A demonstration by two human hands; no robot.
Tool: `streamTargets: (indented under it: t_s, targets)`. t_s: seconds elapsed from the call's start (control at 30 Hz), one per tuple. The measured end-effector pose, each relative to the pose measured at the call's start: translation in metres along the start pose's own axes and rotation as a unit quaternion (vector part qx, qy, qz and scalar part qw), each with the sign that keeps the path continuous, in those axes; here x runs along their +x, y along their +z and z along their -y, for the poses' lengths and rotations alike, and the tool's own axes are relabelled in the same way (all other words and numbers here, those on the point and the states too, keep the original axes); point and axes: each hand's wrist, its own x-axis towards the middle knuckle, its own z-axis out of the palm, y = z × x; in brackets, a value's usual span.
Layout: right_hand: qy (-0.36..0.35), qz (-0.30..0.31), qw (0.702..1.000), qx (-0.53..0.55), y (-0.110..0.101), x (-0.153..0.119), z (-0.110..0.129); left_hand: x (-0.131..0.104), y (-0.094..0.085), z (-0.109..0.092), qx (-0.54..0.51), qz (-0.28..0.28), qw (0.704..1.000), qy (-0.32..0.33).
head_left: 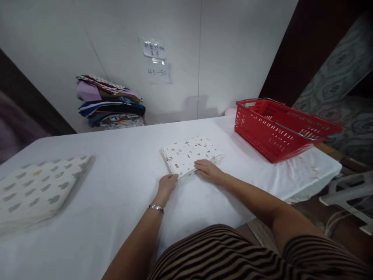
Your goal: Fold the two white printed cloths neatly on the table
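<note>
A folded white cloth (pixel 190 153) with a small scattered print lies on the white-covered table in front of me. My left hand (pixel 168 186) pinches its near left corner between thumb and fingers. On the near edge, to the right, my right hand (pixel 209 171) rests with its fingers stretched out flat over the cloth. A silver bracelet (pixel 156 208) circles my left wrist. Farther left on the table is another folded cloth (pixel 35 190), white with grey blotches and one yellow one.
The white tablecloth (pixel 122 186) covers the table. A red plastic basket (pixel 274 136) with metal handles stands at the right end. Folded fabrics (pixel 112 103) are stacked beyond the far edge, against the wall. Paper signs (pixel 159 72) hang there. A white plastic stool (pixel 346 198) is at lower right.
</note>
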Motion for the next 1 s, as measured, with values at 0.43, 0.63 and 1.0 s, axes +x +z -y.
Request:
streamTargets:
  t_s: [0.43, 0.63, 1.0]
  targets:
    - [0.271, 0.067, 0.957, -0.074, -0.031, -0.032, -0.076, 0.005, -0.005, 0.004, 0.144, 0.0, 0.987, 0.067]
    - [0.298, 0.022, 0.954, -0.011, -0.03, -0.031, -0.078, -0.004, -0.013, -0.007, 0.249, -0.04, 0.964, 0.086]
    - [0.063, 0.02, 0.998, 0.008, -0.027, -0.013, -0.056, -0.003, 0.021, -0.026, 0.413, -0.048, 0.779, 0.47]
